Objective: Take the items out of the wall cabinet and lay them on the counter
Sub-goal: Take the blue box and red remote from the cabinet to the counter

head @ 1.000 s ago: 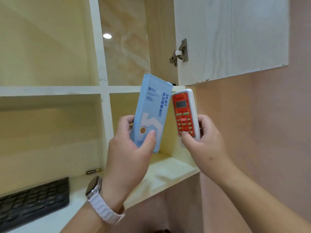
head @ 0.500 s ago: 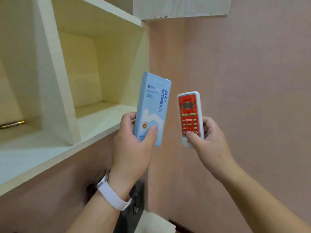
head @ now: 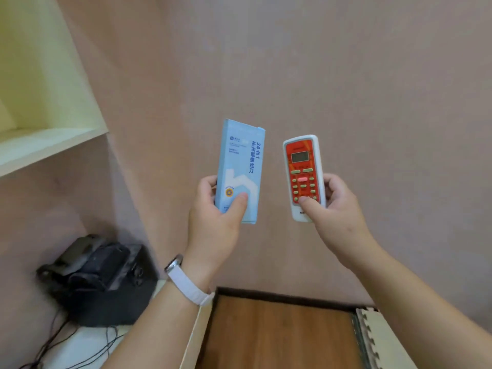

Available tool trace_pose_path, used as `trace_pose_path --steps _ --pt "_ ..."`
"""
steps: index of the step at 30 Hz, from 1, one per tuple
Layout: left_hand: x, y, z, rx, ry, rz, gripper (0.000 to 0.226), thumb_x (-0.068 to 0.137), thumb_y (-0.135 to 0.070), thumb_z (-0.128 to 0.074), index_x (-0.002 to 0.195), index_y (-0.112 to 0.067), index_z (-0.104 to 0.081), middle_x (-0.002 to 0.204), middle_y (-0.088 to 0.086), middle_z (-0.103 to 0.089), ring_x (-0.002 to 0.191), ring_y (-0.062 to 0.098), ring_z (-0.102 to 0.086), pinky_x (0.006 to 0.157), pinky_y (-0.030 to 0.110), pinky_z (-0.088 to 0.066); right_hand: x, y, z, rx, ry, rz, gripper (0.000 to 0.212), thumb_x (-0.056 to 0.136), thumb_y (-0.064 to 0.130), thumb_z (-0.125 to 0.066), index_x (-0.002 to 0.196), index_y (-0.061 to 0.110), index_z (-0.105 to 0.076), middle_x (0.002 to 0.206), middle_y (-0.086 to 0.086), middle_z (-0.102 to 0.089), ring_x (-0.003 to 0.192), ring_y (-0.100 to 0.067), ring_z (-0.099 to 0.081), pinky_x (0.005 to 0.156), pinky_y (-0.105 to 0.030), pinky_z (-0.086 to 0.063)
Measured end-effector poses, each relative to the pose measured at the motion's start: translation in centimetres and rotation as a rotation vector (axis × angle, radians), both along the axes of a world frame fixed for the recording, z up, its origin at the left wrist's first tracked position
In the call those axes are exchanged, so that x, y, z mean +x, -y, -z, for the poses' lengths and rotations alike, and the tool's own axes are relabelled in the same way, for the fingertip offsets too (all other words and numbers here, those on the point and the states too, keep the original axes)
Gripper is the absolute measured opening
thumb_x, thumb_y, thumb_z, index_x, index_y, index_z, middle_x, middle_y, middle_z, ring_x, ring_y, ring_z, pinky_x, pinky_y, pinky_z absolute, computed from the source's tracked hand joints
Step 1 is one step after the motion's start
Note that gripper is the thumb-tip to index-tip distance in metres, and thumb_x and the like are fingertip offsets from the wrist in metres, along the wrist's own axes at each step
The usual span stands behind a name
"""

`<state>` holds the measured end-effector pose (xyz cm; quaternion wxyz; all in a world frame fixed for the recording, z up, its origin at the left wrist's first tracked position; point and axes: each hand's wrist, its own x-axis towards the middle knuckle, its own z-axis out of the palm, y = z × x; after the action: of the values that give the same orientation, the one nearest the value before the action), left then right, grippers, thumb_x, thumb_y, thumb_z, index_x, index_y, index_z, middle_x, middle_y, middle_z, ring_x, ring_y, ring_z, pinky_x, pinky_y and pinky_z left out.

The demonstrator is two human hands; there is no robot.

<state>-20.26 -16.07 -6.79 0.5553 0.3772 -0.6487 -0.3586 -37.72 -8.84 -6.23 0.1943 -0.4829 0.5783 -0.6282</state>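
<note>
My left hand [head: 215, 219] grips a tall light-blue cardboard box [head: 241, 166] by its lower end, thumb across the front, and holds it upright. My right hand [head: 338, 211] grips a white remote with a red keypad face [head: 303, 174], thumb on its lower buttons, also upright. Both items hang in the air in front of the pink wall, side by side and apart. The wall cabinet [head: 45, 139] shows only as its pale lower shelf corner at the upper left. The white counter [head: 87, 344] lies at the lower left, below my left forearm.
A black device [head: 103, 278] with trailing black cables [head: 53, 347] stands on the counter against the wall. Right of the counter edge is brown wooden floor [head: 279, 334], with a pale foam mat [head: 383, 342] at the far right.
My view has swung down and to the right, away from the cabinet. Both hands, each with its item, have come out of the cabinet and now hover before the wall above the counter edge.
</note>
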Motion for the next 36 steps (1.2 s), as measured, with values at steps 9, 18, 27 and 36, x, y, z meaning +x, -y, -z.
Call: trace_pose_path --steps 9,18,27,36 --pt "-19.3 -14.5 2.9 0.091 0.060 0.353 0.029 0.084 -0.017 -0.071 0.099 -0.031 -0.051 0.097 -0.006 -0.072 0.085 0.012 -0.070 0.075 0.036 -0.058 -16.4 -18.3 4.0 0.071 0.121 0.272 0.025 0.087 0.011 -0.067 0.095 0.032 -0.055 0.096 0.003 -0.069 0.089 -0.013 -0.067 0.076 -0.032 -0.056" --pt "-33.4 -26.5 3.2 0.095 0.137 0.680 0.028 0.081 -0.020 -0.071 0.098 -0.029 -0.051 0.095 -0.006 -0.071 0.083 0.012 -0.069 0.076 0.038 -0.057 -26.1 -35.0 5.2 0.056 0.214 0.575 0.026 0.087 0.010 -0.064 0.094 0.033 -0.055 0.094 0.008 -0.068 0.087 -0.008 -0.067 0.070 -0.021 -0.053" --pt "-45.2 -36.4 5.5 0.128 0.227 1.042 0.032 0.072 -0.035 -0.068 0.098 -0.034 -0.050 0.097 -0.006 -0.070 0.084 0.012 -0.069 0.079 0.045 -0.057 -30.7 -47.7 7.3 0.082 0.308 0.937 0.024 0.087 0.012 -0.063 0.101 0.030 -0.057 0.096 0.005 -0.070 0.088 -0.013 -0.068 0.077 -0.034 -0.057" --pt "-57.9 -42.9 9.2 0.200 0.236 1.361 0.028 0.083 -0.023 -0.069 0.100 -0.031 -0.048 0.099 -0.002 -0.069 0.083 0.011 -0.068 0.071 0.031 -0.053 -37.0 -54.3 8.9 0.178 0.332 1.251 0.026 0.090 0.018 -0.064 0.104 0.037 -0.052 0.101 0.010 -0.066 0.090 -0.003 -0.064 0.064 -0.014 -0.048"
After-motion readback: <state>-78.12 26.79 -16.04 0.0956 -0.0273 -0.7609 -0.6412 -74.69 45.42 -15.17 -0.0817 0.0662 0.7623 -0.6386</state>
